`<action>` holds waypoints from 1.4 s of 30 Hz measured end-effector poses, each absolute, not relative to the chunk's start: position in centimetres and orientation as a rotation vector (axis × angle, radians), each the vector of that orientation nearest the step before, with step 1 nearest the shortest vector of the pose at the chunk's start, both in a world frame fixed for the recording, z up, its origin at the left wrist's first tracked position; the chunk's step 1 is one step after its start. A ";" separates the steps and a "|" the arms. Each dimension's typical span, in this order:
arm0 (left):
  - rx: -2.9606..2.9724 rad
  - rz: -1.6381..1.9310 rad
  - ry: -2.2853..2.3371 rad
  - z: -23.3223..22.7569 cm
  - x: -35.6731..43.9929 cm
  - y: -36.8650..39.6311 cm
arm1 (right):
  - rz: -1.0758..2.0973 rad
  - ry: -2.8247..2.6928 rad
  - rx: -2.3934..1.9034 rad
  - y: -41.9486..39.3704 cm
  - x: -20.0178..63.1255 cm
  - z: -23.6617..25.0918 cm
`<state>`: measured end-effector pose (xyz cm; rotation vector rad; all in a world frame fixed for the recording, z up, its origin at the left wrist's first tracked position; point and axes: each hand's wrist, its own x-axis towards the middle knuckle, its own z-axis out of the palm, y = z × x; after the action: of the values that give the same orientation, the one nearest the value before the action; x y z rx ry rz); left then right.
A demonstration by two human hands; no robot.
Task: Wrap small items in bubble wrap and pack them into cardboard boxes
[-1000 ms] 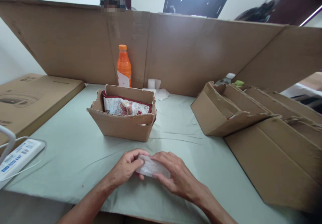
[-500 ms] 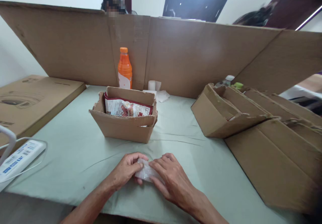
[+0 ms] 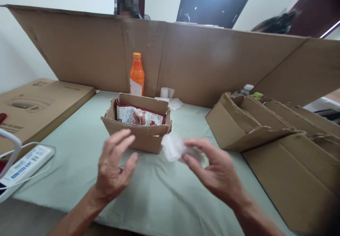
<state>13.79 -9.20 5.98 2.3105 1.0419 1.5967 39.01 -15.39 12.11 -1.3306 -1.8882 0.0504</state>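
Note:
My right hand (image 3: 215, 170) is lifted off the table and pinches a small crumpled clear plastic packet (image 3: 174, 148) between thumb and fingers. My left hand (image 3: 114, 167) hovers to the left of it with fingers spread and nothing in it. Just beyond both hands stands a small open cardboard box (image 3: 138, 135) with a red and white snack bag (image 3: 139, 115) inside.
A pale green cloth (image 3: 164, 190) covers the table. An orange bottle (image 3: 137, 75) and a white tissue roll (image 3: 166, 92) stand by the cardboard back wall (image 3: 212, 62). Folded cardboard boxes (image 3: 265, 122) lie at the right, a flat carton (image 3: 39, 103) and a white power strip (image 3: 25, 163) at the left.
Both hands rose from the table. My left hand let go of the packet and opened. My right hand carried the packet up and toward the small box.

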 end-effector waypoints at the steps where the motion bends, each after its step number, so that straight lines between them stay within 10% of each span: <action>1: 2.427 1.706 1.124 6.9 13.2 -8.1 | -0.005 -1.856 -1.344 -14.5 39.1 13.6; 24: 2.715 1.512 1.247 6.5 11.7 -5.2 | 0.030 -3.085 -1.455 4.3 27.6 13.5; 32: 2.226 1.709 1.513 5.5 9.5 -5.6 | -0.020 -2.085 -1.422 -1.5 37.6 17.5; 42: 1.421 1.300 1.377 1.1 10.1 -3.5 | 0.630 -1.774 -1.481 -7.1 39.3 5.0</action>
<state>10.14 -3.53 1.05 1.4212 1.3767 1.2997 39.27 -7.14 4.97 -1.4809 -1.7743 0.6299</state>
